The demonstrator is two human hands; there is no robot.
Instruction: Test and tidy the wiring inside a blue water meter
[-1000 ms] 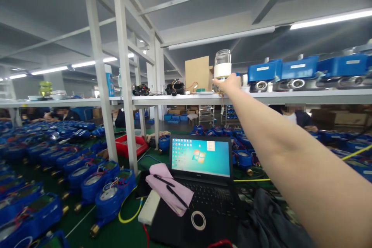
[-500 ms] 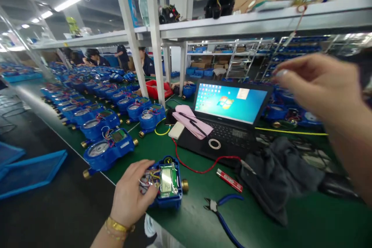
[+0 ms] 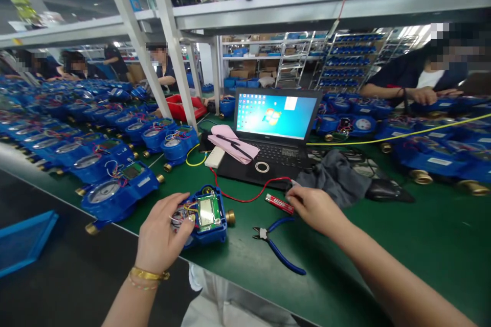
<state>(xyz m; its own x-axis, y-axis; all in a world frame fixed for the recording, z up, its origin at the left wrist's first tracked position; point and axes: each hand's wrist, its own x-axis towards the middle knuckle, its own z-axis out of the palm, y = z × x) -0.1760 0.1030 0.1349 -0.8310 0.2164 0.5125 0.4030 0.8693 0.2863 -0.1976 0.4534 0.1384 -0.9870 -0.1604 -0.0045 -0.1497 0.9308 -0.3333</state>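
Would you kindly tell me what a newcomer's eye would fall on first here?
Probably the bright laptop screen, near the middle of the view. Next might come the rows of blue meters stretching away along the left of the green bench. In front, the left hand rests on an opened blue meter near the bench's edge, and the right hand is at the end of a red cable.

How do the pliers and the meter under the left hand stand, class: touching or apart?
Apart: the head view shows green tabletop between the pliers and the brass end of the meter.
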